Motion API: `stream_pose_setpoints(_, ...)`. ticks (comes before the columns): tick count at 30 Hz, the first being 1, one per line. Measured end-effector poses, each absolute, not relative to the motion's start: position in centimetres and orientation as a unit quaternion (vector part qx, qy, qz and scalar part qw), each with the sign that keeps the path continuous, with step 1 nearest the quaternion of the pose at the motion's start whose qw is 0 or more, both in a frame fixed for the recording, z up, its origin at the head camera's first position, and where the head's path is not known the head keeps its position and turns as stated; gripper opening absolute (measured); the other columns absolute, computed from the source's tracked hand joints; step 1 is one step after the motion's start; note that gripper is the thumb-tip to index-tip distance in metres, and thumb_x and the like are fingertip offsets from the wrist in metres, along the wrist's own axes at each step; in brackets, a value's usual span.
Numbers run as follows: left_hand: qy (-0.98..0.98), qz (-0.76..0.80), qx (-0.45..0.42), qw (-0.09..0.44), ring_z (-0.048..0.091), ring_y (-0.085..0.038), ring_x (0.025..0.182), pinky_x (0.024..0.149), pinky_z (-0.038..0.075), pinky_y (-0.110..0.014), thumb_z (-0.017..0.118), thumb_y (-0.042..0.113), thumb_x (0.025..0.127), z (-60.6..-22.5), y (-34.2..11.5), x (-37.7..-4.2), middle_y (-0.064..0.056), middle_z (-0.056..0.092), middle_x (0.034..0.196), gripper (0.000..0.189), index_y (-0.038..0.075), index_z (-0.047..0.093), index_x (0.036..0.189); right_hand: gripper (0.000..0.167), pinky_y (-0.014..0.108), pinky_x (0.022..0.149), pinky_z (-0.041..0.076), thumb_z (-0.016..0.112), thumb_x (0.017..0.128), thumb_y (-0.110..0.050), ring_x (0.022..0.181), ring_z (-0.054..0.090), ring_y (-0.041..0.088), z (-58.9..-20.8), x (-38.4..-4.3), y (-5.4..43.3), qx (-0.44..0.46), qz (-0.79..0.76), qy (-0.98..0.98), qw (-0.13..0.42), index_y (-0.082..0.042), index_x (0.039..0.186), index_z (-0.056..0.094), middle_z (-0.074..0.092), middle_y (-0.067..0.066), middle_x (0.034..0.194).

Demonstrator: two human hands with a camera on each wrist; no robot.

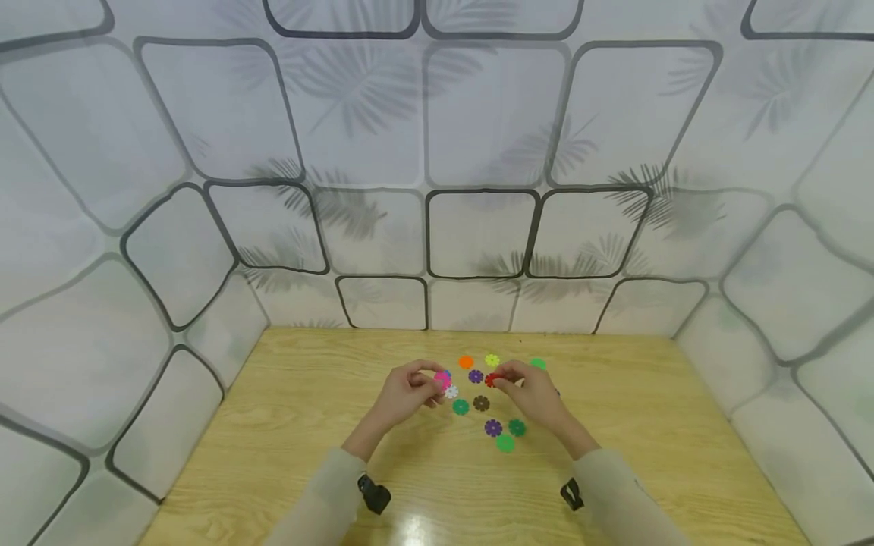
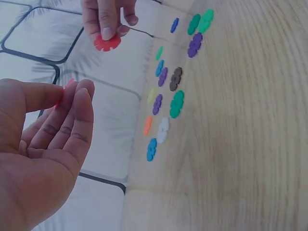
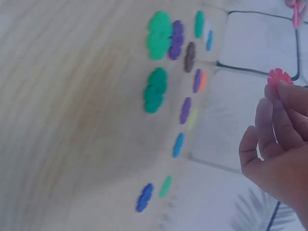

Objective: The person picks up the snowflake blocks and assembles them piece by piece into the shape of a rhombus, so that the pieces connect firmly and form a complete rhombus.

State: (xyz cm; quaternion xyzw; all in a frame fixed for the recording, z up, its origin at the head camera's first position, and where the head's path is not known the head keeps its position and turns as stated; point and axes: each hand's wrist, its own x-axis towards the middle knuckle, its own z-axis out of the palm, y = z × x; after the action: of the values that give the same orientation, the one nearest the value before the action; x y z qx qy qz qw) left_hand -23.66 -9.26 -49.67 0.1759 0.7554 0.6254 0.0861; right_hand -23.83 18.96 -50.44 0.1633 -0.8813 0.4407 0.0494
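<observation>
Lit brightly and evenly in the head view, with a cool cast on the upper wall (image 1: 492,114) and warmer tones on the tabletop (image 1: 287,425). Marked by one white glare spot low in the frame, consistent with light from above. Shadowed only faintly on the tabletop. Stretched toward the frame edges. Dimmer, hazier and lower in contrast in both wrist views. Softened at the discs (image 2: 177,104) in the left wrist view; blurred more strongly at discs and tabletop in the right, with broad, soft shading.
</observation>
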Motion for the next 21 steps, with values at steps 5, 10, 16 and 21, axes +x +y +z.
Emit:
stream_pose_setpoints(5, 0.749, 0.634, 0.171, 0.086, 0.079, -0.030, 0.085, 0.083, 0.064, -0.058, 0.064, 0.006, 0.105, -48.7, -8.8, -23.8, -0.025, 0.079, 0.093, 0.030, -0.003, 0.066, 0.133, 0.010, 0.024, 0.061, 0.050, 0.072, 0.102, -0.016, 0.077, 0.065, 0.011, -48.7, -23.9, 17.9, 0.167, 0.451, -0.875, 0.048, -0.009, 0.107, 0.075, 0.078, 0.007, 0.095)
stream_pose_setpoints(10, 0.741, 0.643, 0.172, 0.089, 0.077, -0.044, 0.093, 0.082, 0.066, -0.048, 0.064, 0.007, 0.105, -47.8, -8.3, -23.9, -0.026, 0.078, 0.097, 0.032, -0.005, 0.064, 0.135, 0.012, 0.025, 0.060, 0.050, 0.071, 0.102, -0.017, 0.070, 0.061, 0.012, -47.5, -23.8, 17.2, 0.182, 0.455, -0.869, 0.062, -0.008, 0.110, 0.074, 0.076, 0.003, 0.094)
stream_pose_setpoints(16, 0.735, 0.650, 0.170, 0.096, 0.078, -0.036, 0.091, 0.085, 0.066, -0.047, 0.063, 0.009, 0.106, -47.0, -7.9, -24.0, -0.027, 0.078, 0.101, 0.034, -0.006, 0.063, 0.136, 0.012, 0.024, 0.061, 0.049, 0.069, 0.103, -0.017, 0.070, 0.058, 0.015, -46.9, -23.7, 16.7, 0.191, 0.465, -0.862, 0.068, -0.008, 0.109, 0.074, 0.076, 0.012, 0.098)
stream_pose_setpoints(21, 0.728, 0.657, 0.169, 0.097, 0.079, -0.029, 0.090, 0.084, 0.067, -0.041, 0.063, 0.008, 0.106, -46.4, -7.6, -24.0, -0.030, 0.077, 0.104, 0.032, -0.004, 0.064, 0.135, 0.009, 0.024, 0.062, 0.048, 0.070, 0.103, -0.016, 0.073, 0.058, 0.013, -46.6, -23.7, 16.5, 0.195, 0.463, -0.861, 0.081, -0.010, 0.108, 0.074, 0.076, 0.009, 0.097)
